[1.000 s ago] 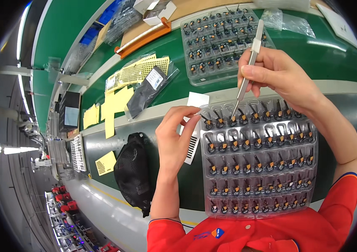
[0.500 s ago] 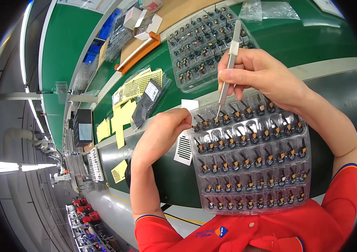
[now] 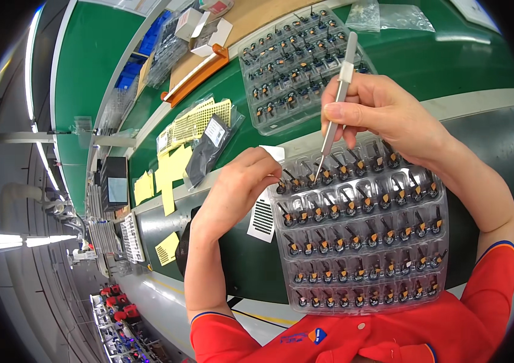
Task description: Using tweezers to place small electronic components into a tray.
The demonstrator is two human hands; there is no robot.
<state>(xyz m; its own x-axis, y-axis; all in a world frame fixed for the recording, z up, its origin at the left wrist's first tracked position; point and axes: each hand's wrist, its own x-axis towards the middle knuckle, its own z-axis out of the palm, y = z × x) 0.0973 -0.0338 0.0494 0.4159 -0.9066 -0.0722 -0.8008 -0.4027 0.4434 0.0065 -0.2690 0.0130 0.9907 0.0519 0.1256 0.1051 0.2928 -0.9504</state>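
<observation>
A clear plastic tray (image 3: 361,225) lies in front of me, its pockets holding rows of small black parts with tan patches and thin black stems. My right hand (image 3: 378,112) is closed round a pair of grey metal tweezers (image 3: 337,106), whose tip points down at the tray's far row, near the third pocket from the left. At the tray's far left corner, the fingers of my left hand (image 3: 242,187) are pinched at the stem of a small black part (image 3: 280,187) in the first pocket. The fingertips partly hide that stem.
A second filled clear tray (image 3: 299,66) sits farther back on the green bench. To the left lie a black pouch (image 3: 211,145), yellow perforated sheets (image 3: 199,124), yellow papers (image 3: 172,172) and a printed white sheet (image 3: 262,219). An orange bar (image 3: 196,78) rests behind them.
My right hand and the tweezers have shifted slightly right, and the tip has moved a little to the right over the far row. My left hand stays pinched at the same corner.
</observation>
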